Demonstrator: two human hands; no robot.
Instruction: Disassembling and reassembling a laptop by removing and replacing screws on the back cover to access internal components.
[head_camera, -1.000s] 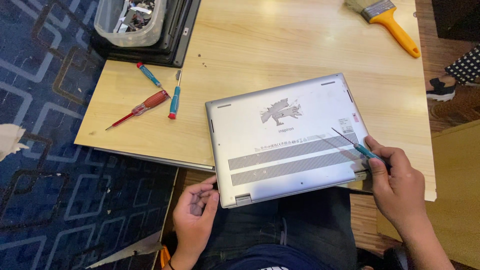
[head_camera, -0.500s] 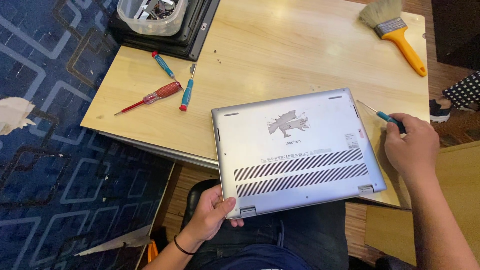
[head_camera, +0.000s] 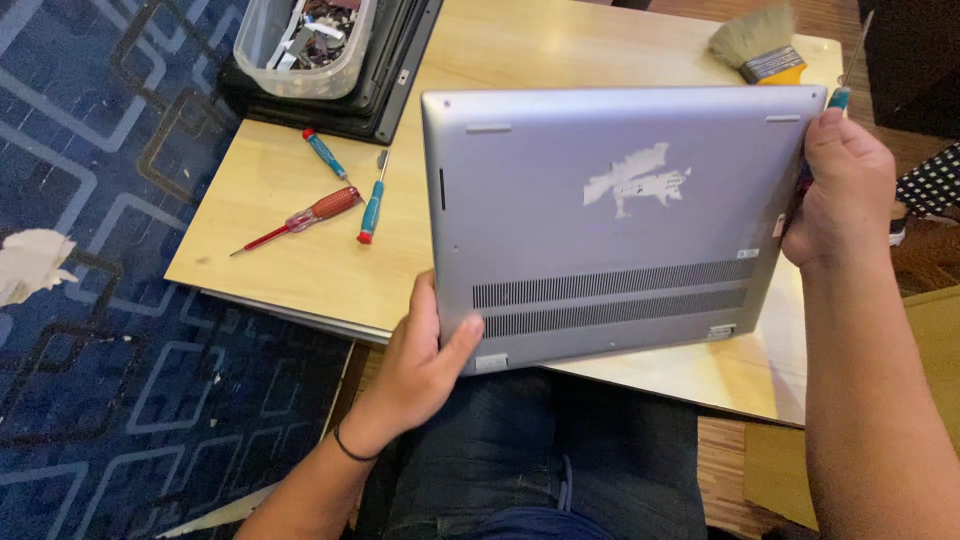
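In the middle of the frame we see a silver laptop (head_camera: 610, 220) held bottom side up, lifted and tilted above the wooden table (head_camera: 300, 270), with its vent slots toward the lower edge and a torn sticker patch near its centre. Our left hand (head_camera: 425, 360) is closed on the lower left corner of the laptop, thumb on the bottom panel and fingers hidden underneath. Our right hand (head_camera: 845, 190) is wrapped around the laptop's right edge, and it also pins a thin teal-handled screwdriver (head_camera: 845, 75) whose shaft points up toward the upper right of the frame. On the table left of the laptop lie three more tools close together: a red-handled screwdriver (head_camera: 300, 218), a teal screwdriver (head_camera: 371, 205) just beside it, and a small blue one (head_camera: 325, 153) a little above. In the upper left a clear plastic tub (head_camera: 290, 60) of small parts sits on a dark, flat device (head_camera: 385, 90). At the top right a paintbrush with an orange handle (head_camera: 760, 45) peeks out behind the laptop. Blue patterned carpet (head_camera: 100, 300) fills the left side.
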